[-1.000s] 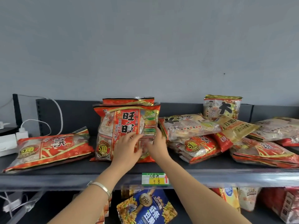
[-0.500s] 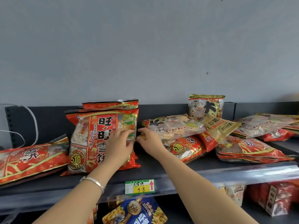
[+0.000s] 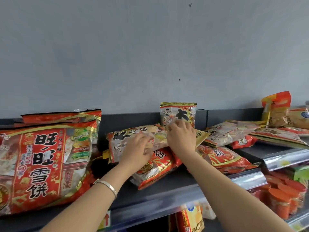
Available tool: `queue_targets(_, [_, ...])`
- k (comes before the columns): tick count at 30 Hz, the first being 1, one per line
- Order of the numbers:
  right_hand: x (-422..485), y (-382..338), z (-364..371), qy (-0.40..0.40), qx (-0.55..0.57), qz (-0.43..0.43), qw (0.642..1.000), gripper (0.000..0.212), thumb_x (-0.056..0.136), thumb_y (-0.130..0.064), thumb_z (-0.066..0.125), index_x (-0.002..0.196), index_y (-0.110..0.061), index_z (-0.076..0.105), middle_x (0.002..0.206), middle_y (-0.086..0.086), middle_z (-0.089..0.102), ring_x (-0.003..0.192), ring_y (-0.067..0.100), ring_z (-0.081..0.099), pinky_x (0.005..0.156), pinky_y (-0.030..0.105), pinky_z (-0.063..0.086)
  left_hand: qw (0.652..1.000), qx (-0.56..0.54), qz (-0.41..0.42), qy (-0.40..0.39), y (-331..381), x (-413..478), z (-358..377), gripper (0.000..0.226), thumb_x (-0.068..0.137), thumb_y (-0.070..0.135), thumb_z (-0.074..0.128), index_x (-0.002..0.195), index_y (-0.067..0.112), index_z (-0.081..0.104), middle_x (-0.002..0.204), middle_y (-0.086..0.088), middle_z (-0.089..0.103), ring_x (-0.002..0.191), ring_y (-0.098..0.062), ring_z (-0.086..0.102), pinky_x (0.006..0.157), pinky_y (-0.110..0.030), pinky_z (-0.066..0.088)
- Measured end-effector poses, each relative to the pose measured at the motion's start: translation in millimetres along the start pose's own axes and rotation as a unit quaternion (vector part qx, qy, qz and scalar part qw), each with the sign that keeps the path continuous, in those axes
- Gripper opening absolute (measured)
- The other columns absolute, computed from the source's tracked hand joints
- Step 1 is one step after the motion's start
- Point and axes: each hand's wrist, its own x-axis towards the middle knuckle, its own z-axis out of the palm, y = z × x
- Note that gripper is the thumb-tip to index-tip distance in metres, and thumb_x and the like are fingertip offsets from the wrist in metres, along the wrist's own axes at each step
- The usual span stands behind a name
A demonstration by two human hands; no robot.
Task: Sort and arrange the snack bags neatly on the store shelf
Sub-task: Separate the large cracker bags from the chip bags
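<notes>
A pale snack bag [image 3: 128,139] with black characters lies flat on top of a red bag [image 3: 157,166] in the middle of the dark shelf [image 3: 167,185]. My left hand [image 3: 138,151] grips its middle with curled fingers. My right hand [image 3: 182,138] holds its right end, partly over a yellow bag [image 3: 201,135]. Two large red bags [image 3: 41,164] stand upright at the left, one behind the other. A small pale bag with a gold top [image 3: 178,113] stands against the back panel, just behind my right hand.
More red bags [image 3: 222,156] and pale bags [image 3: 230,133] lie jumbled to the right, with an orange-yellow bag [image 3: 275,109] upright at the far right. The lower shelf holds orange cups [image 3: 280,198] and a yellow bag [image 3: 190,218]. A grey wall rises behind.
Both hands left the large upright red bag and moved right onto the flat pale bag. The view has shifted right and closer to the shelf.
</notes>
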Motion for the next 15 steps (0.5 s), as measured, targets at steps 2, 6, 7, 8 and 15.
queue_targets(2, [15,22,-9,-0.036,-0.044,0.028,0.998,0.044,0.093,-0.027,0.046,0.137,-0.021,0.047,0.145,0.008,0.041,0.136,0.032,0.034,0.109,0.048,0.031,1.0,0.01,-0.011,-0.007,9,12,12,0.052,0.091,0.029,0.057,0.14,0.027,0.04,0.146,0.004,0.033,0.134,-0.013,0.031,0.109,-0.029,0.028])
queue_targets(6, [39,64,-10,-0.157,-0.068,0.072,0.983,0.046,0.091,-0.036,0.046,0.134,-0.019,0.045,0.123,0.008,0.055,0.108,0.031,0.056,0.085,0.041,0.048,0.999,0.036,-0.022,0.0,33,37,34,0.055,0.091,0.031,0.056,0.142,0.031,0.035,0.148,0.005,0.033,0.136,-0.015,0.03,0.111,-0.033,0.027])
queue_targets(7, [42,73,-7,-0.181,-0.067,0.084,0.978,0.05,0.089,-0.041,0.048,0.134,-0.019,0.044,0.114,0.005,0.058,0.099,0.027,0.058,0.081,0.038,0.049,0.999,0.046,-0.022,0.0,39,43,38,0.055,0.091,0.031,0.055,0.142,0.031,0.035,0.148,0.005,0.033,0.136,-0.015,0.03,0.111,-0.033,0.027])
queue_targets(8, [44,82,-4,-0.207,-0.061,0.095,0.972,0.058,0.087,-0.049,0.05,0.135,-0.019,0.041,0.11,0.003,0.06,0.096,0.026,0.059,0.081,0.038,0.049,0.998,0.058,-0.022,-0.002,45,48,43,0.055,0.091,0.032,0.054,0.142,0.029,0.035,0.147,0.004,0.034,0.136,-0.016,0.03,0.111,-0.034,0.027])
queue_targets(15, [57,135,19,-0.306,0.194,0.114,0.925,0.084,0.061,-0.063,0.076,0.127,-0.019,0.048,0.114,-0.001,0.066,0.1,0.02,0.062,0.086,0.043,0.055,0.988,0.14,-0.066,-0.017,68,69,72,0.06,0.088,0.041,0.056,0.143,0.033,0.033,0.146,0.005,0.036,0.136,-0.018,0.03,0.114,-0.042,0.022])
